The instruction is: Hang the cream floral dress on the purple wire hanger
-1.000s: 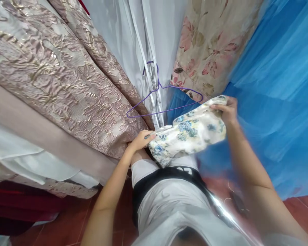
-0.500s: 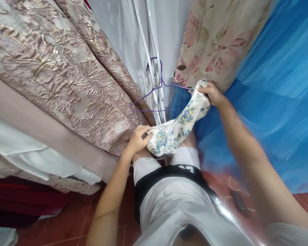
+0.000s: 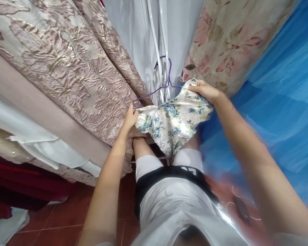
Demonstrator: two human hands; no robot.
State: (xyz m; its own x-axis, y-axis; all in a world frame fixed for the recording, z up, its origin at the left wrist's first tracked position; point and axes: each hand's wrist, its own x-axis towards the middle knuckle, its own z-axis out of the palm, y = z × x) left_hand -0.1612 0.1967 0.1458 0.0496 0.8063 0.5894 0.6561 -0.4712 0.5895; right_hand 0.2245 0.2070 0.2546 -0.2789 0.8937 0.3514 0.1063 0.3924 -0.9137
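A small white garment with blue and yellow flowers is stretched between my hands, its lower part hanging down in folds over my knees. My left hand is closed on its left top corner, close to the left end of a purple hanger. At the upper right, the thumb and fingers of my right hand pinch the garment's other top corner. The hanger's hook is up near white straps. Cloth covers the hanger's right side and lower bar.
Pink-gold brocade fabric hangs at the left and a blue sheer fabric at the right. Behind are white cloth and pink-flowered beige cloth. A dark device with a cable lies on the red tiled floor.
The garment has spread out wider and flatter, covering more of the hanger. My left hand has moved up and left to the hanger's end; my right hand has shifted slightly left.
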